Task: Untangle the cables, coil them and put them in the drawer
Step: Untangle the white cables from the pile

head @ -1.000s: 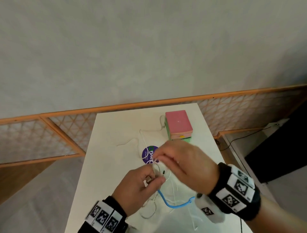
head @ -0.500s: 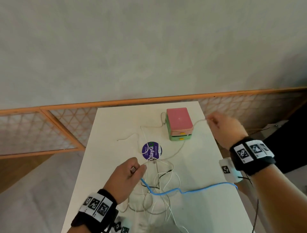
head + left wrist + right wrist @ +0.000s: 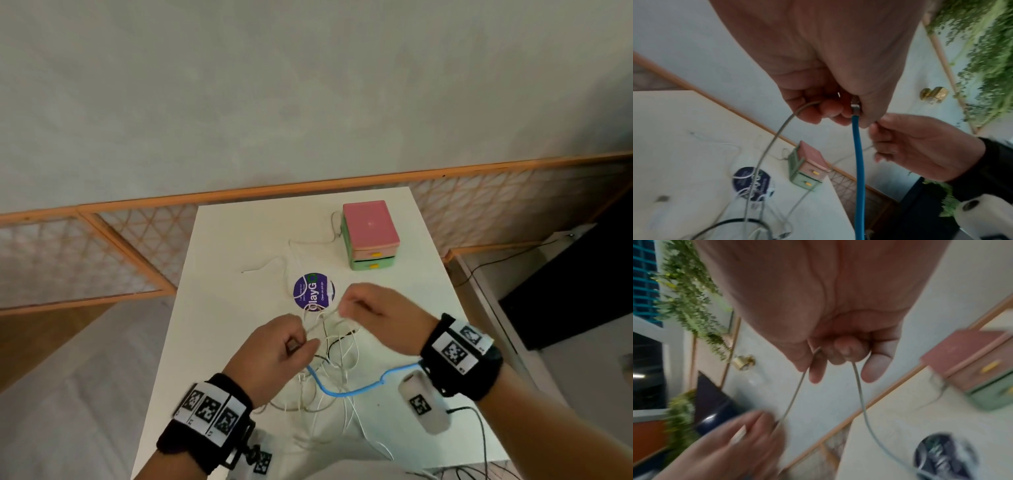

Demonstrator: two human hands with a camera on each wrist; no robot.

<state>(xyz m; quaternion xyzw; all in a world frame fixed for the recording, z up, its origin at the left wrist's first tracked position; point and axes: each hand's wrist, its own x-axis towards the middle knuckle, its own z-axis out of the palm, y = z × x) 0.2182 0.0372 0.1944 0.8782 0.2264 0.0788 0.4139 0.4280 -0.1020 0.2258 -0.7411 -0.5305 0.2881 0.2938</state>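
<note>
A tangle of thin white cables (image 3: 337, 356) with a black one lies on the white table (image 3: 219, 308) in front of me. My left hand (image 3: 301, 342) grips the plug end of a blue cable (image 3: 346, 390) (image 3: 858, 154) and a grey-white cable (image 3: 764, 155) just above the tangle. My right hand (image 3: 344, 310) pinches a loop of the grey-white cable (image 3: 861, 395) close beside the left hand. A small drawer box (image 3: 371, 236), pink on top and green below with yellow handles, stands at the far right of the table with both drawers closed.
A round purple sticker (image 3: 314, 290) lies on the table just beyond my hands. One white cable end (image 3: 260, 267) trails to the far left. A wooden lattice rail (image 3: 102, 246) runs behind the table. A black cable (image 3: 479, 428) hangs off the near right edge.
My right hand had pulled a white cable far out to the right past the drawer box; it has now come back to the left hand. The blue cable has slackened into a curve.
</note>
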